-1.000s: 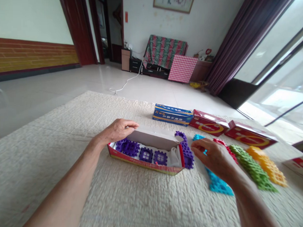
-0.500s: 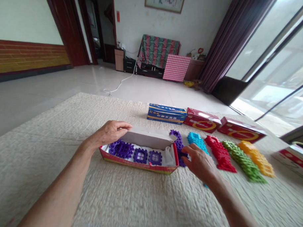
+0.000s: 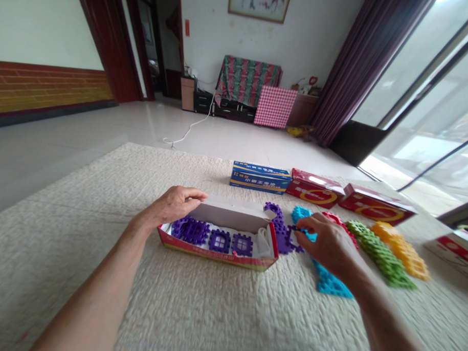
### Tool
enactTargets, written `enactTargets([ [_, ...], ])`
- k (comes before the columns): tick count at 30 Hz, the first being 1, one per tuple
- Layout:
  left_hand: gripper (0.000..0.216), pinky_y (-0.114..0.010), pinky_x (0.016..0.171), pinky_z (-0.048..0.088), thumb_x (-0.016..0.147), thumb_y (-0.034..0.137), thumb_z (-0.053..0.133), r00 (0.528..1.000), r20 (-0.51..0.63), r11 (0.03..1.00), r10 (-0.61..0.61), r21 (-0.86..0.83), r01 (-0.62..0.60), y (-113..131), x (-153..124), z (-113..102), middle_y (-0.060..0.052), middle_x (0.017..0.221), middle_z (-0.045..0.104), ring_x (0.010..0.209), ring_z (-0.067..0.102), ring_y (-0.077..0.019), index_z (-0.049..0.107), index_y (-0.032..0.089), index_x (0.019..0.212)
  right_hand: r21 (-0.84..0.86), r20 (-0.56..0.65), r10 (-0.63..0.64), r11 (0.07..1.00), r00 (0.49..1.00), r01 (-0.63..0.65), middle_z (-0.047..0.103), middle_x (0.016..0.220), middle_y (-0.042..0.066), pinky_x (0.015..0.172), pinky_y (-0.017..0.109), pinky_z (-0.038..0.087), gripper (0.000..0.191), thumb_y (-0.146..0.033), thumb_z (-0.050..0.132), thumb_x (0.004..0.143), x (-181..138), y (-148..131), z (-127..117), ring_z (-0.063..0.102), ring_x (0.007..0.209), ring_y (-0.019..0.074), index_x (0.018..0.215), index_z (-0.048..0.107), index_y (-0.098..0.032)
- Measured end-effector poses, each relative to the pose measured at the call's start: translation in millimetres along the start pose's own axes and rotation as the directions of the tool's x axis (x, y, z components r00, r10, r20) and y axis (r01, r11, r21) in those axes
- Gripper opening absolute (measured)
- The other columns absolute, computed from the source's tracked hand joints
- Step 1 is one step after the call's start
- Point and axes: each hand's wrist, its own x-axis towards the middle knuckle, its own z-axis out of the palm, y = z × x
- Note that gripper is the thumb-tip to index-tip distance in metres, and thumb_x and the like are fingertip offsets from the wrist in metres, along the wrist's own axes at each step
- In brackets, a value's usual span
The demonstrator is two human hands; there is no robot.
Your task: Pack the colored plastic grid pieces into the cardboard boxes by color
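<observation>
An opened red cardboard box (image 3: 217, 254) lies on the mat, its pale lid (image 3: 235, 215) raised at the back. My left hand (image 3: 177, 203) grips the lid's left end between thumb and fingers. Inside the box are several purple notched building blocks, among them a window-shaped block (image 3: 242, 245), on white lining. Just right of the box my right hand (image 3: 326, 241) pinches a square purple building block (image 3: 292, 239) by its edge. That block is beside a row of purple blocks (image 3: 276, 220). Blue blocks (image 3: 332, 281) lie partly hidden under my right hand.
Rows of red (image 3: 337, 219), green (image 3: 380, 255) and yellow blocks (image 3: 401, 246) lie to the right. Behind them stand a blue box (image 3: 260, 179) and two red boxes (image 3: 315, 189). Another white and red box (image 3: 457, 254) sits at the far right on the quilted mat (image 3: 185, 310).
My right hand has moved right and slightly up with the purple block, away from the box and over the blue blocks. My left hand stays at the lid. The view has shifted slightly.
</observation>
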Motion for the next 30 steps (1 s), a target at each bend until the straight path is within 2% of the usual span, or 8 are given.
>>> enactTargets([
  [2,0.032,-0.029,0.089,0.051,0.081,0.025,0.049,1.0,0.003,1.0,0.007,0.008,-0.007,2,0,-1,-0.001,0.104,0.073,0.096,0.067,-0.0165,0.07,0.02,0.104,0.063,-0.084,-0.054,0.996,0.995,0.06,0.061,0.081,0.002,0.064,0.028,0.041,0.01,-0.027,0.059,0.077,12,-15,-17,0.058,0.071,0.0157,0.081,0.066,-0.021],
  [5,0.032,-0.029,0.089,0.05,0.081,0.025,0.049,1.0,0.008,1.0,0.001,0.019,-0.001,6,-1,-3,-0.002,0.104,0.073,0.096,0.067,-0.0166,0.07,0.02,0.104,0.129,-0.099,-0.172,0.974,0.98,0.184,0.061,0.079,0.002,0.064,0.026,0.04,0.008,-0.023,0.058,0.077,27,-50,-27,0.057,0.072,0.0145,0.08,0.065,-0.02],
  [8,0.032,-0.03,0.089,0.05,0.081,0.026,0.049,1.0,0.008,1.0,-0.007,0.014,0.007,8,-1,-4,-0.002,0.104,0.073,0.096,0.067,-0.0173,0.07,0.02,0.104,0.126,0.029,-0.242,0.963,0.97,0.236,0.061,0.077,0.002,0.06,0.025,0.036,0.01,-0.02,0.056,0.077,35,-84,-17,0.056,0.068,0.0128,0.08,0.066,-0.02],
  [12,0.031,-0.031,0.088,0.051,0.08,0.026,0.05,1.0,0.001,1.0,0.003,-0.017,-0.003,9,-2,-4,-0.003,0.103,0.074,0.096,0.067,-0.018,0.07,0.019,0.104,0.003,0.245,-0.194,0.98,0.95,0.199,0.064,0.073,0.003,0.056,0.024,0.031,0.011,-0.018,0.057,0.076,34,-108,3,0.058,0.066,0.0131,0.076,0.067,-0.02],
  [15,0.031,-0.03,0.087,0.051,0.08,0.026,0.051,1.0,-0.003,0.999,0.005,-0.033,-0.005,8,-2,-4,-0.002,0.103,0.074,0.094,0.068,-0.0175,0.07,0.02,0.103,-0.082,0.327,-0.151,0.979,0.933,0.187,0.068,0.075,0.006,0.057,0.025,0.033,0.013,-0.017,0.055,0.078,33,-113,11,0.061,0.072,0.0161,0.077,0.067,-0.02],
  [23,0.03,-0.029,0.085,0.051,0.081,0.025,0.05,1.0,0.003,0.999,0.01,-0.044,-0.01,7,-2,-3,-0.003,0.101,0.074,0.092,0.068,-0.0169,0.07,0.019,0.103,-0.142,0.374,-0.111,0.974,0.921,0.175,0.069,0.08,0.009,0.056,0.027,0.034,0.016,-0.017,0.051,0.08,33,-113,22,0.063,0.071,0.0185,0.079,0.067,-0.019],
  [26,0.03,-0.029,0.085,0.051,0.081,0.026,0.05,1.0,0.003,0.999,0.007,-0.04,-0.007,7,-2,-3,-0.003,0.102,0.074,0.092,0.068,-0.0169,0.07,0.019,0.103,-0.122,0.344,-0.107,0.98,0.933,0.158,0.068,0.076,0.007,0.054,0.026,0.03,0.015,-0.018,0.051,0.08,31,-110,21,0.061,0.068,0.0164,0.075,0.065,-0.018],
  [30,0.031,-0.03,0.086,0.051,0.081,0.027,0.05,1.0,0.007,1.0,0.005,-0.029,-0.005,8,-2,-4,-0.003,0.103,0.074,0.094,0.068,-0.0174,0.07,0.019,0.103,-0.023,0.205,-0.123,0.991,0.971,0.13,0.065,0.073,0.003,0.053,0.025,0.028,0.015,-0.02,0.051,0.08,25,-90,7,0.056,0.063,0.0128,0.072,0.063,-0.02],
])
